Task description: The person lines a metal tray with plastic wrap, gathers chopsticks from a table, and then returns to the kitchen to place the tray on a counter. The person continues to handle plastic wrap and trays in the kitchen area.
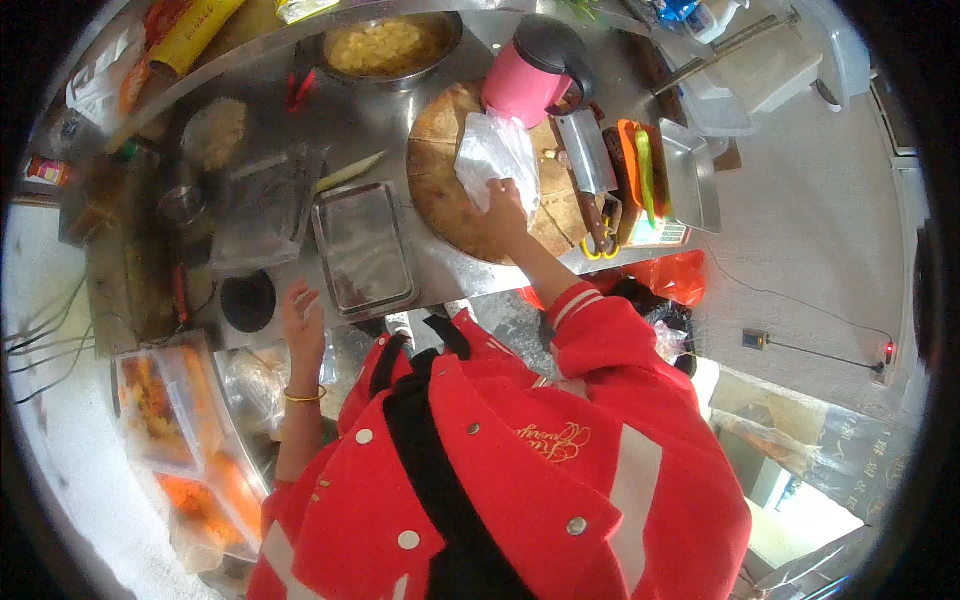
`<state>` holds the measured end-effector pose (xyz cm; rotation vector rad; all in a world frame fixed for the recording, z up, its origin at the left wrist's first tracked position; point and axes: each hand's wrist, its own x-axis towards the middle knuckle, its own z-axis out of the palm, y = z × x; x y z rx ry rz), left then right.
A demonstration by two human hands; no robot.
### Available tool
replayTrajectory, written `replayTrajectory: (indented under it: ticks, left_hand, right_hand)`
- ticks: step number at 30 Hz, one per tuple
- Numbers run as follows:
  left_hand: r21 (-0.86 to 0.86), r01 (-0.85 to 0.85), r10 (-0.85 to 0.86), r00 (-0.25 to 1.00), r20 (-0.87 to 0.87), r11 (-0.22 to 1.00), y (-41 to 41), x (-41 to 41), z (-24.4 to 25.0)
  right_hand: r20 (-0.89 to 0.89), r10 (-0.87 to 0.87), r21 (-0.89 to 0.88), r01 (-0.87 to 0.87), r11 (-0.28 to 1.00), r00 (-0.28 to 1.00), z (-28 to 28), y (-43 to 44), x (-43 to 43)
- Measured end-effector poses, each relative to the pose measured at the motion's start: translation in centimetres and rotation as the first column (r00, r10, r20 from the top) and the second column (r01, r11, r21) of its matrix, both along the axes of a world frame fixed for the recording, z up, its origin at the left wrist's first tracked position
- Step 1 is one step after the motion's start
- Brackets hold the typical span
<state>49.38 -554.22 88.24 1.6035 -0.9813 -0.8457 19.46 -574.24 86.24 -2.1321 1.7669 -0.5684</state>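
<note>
A crumpled, translucent plastic bag lies on a round wooden chopping board. My right hand has its fingers curled on the near side of this bag. A pink kettle with a black lid stands at the bag's far end. Just right of the bag a cleaver rests with its wooden handle toward me. My left hand hangs at the counter's front edge with nothing in it, fingers apart. It is nearest to a shallow metal tray and a round black object.
A metal bowl of cut yellowish pieces stands at the back. Yellow-handled scissors, a green pepper and an upright metal pan are on the right. Clear plastic bags lie left of the tray. Containers of orange food sit lower left.
</note>
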Motion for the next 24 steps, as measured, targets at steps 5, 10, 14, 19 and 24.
replayTrajectory:
  ticks: [5,10,14,19,24]
  left_hand:
    - [0.026,0.055,-0.055,0.998,0.000,0.998,-0.8,-1.8,0.9]
    - [0.031,0.095,-0.093,0.994,-0.051,0.995,-1.4,-2.8,1.4]
    - [0.040,0.126,-0.117,0.978,-0.175,0.991,-2.6,-4.6,1.7]
    - [0.093,0.309,-0.290,0.941,-0.175,0.947,-5.1,-7.7,2.3]
    - [0.122,0.479,-0.450,0.869,-0.206,0.869,-7.1,-11.0,3.0]
  right_hand:
    - [0.227,-0.048,-0.022,0.054,0.998,0.973,-1.7,-0.7,0.1]
    - [0.700,-0.156,-0.117,0.328,0.937,0.696,-1.2,-2.1,-5.2]
    - [0.912,-0.129,-0.077,0.471,0.879,0.390,6.1,-0.9,-9.4]
    - [0.798,-0.172,-0.210,0.534,0.819,0.578,12.1,0.0,-11.9]
    - [0.713,0.103,-0.397,0.279,0.875,0.693,16.7,0.2,-10.9]
